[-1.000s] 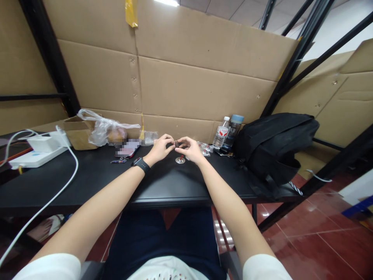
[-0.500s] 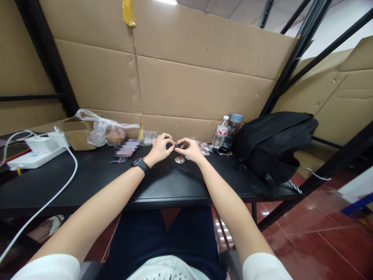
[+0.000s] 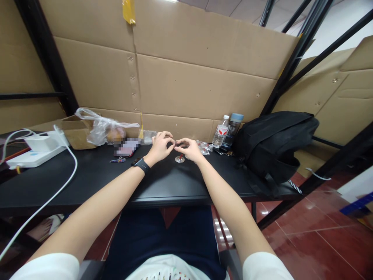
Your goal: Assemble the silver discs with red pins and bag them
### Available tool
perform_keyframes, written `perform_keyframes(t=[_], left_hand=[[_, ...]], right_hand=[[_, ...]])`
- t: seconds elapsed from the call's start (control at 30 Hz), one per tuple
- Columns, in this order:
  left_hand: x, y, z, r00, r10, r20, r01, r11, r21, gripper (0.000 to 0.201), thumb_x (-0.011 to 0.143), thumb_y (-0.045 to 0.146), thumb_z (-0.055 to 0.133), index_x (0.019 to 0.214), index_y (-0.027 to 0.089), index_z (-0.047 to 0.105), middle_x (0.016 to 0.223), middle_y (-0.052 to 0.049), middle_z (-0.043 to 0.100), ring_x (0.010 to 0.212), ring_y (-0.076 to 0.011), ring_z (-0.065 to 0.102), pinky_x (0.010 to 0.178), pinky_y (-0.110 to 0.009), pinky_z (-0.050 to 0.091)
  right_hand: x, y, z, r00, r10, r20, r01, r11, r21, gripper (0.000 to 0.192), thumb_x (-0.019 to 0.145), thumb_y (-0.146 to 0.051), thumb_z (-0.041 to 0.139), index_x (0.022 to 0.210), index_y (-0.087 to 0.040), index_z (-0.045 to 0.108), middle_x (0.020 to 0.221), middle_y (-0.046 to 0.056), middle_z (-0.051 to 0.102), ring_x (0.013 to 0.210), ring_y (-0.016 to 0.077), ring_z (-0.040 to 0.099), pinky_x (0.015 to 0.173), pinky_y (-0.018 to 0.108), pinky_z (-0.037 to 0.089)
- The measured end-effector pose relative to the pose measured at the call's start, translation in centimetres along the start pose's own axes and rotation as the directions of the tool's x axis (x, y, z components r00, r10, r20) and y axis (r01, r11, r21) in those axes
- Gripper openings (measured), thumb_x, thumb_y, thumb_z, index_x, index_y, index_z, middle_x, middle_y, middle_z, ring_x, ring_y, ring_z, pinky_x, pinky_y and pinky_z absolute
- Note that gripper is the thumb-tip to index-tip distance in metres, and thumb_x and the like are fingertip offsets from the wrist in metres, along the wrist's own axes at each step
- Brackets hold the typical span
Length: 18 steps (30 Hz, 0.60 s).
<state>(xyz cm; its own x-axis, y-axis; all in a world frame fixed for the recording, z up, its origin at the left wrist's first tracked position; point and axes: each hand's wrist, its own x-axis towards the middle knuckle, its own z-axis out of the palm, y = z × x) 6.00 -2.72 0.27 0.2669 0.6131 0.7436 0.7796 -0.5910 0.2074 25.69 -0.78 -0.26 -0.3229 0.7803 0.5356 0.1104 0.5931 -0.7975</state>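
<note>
Pinching small dark part (image 3: 175, 143) between both hands, raised just above worktop (image 3: 87, 175), far centre. Left hand (image 3: 159, 147) and right hand (image 3: 189, 148) fingers clenched on it. Metal disc (image 3: 180, 159) lies below, unattached. Work midway, judged.

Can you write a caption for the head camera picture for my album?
Left hand and right hand pinch a tiny dark part above a black table.

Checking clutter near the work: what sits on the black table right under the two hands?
A small round silver piece lies on the black table just below the left hand and right hand. The tiny part pinched between their fingertips is too covered to identify.
</note>
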Motion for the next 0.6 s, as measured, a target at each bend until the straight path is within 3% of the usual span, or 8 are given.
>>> perform_keyframes(t=[0.13, 0.6], left_hand=[[0.01, 0.29, -0.06, 1.0, -0.003, -0.012, 0.003, 1.0, 0.0, 0.01, 0.09, 0.028, 0.063, 0.092, 0.023, 0.072, 0.125, -0.009, 0.061, 0.121, -0.0304, 0.048, 0.094, -0.047, 0.036], [0.44, 0.65, -0.84, 0.998, -0.057, 0.017, 0.058, 0.995, -0.079, 0.017, 0.097, 0.034, 0.056, 0.096, 0.024, 0.069, 0.107, -0.006, 0.073, 0.112, -0.0273, 0.055, 0.092, -0.043, 0.034]], right_hand=[[-0.29, -0.36, 0.06, 0.997, 0.08, 0.016, -0.082, 0.981, 0.174, 0.043, 0.064, -0.038, 0.087, 0.097, -0.018, 0.067, 0.11, 0.009, 0.075, 0.087, 0.0183, 0.072, 0.087, 0.036, 0.058], [-0.33, -0.38, -0.79, 0.984, 0.17, 0.054, -0.178, 0.928, 0.328, 0.049, 0.063, -0.035, 0.088, 0.106, -0.024, 0.067, 0.113, 0.005, 0.07, 0.099, 0.0187, 0.068, 0.075, 0.027, 0.058]])
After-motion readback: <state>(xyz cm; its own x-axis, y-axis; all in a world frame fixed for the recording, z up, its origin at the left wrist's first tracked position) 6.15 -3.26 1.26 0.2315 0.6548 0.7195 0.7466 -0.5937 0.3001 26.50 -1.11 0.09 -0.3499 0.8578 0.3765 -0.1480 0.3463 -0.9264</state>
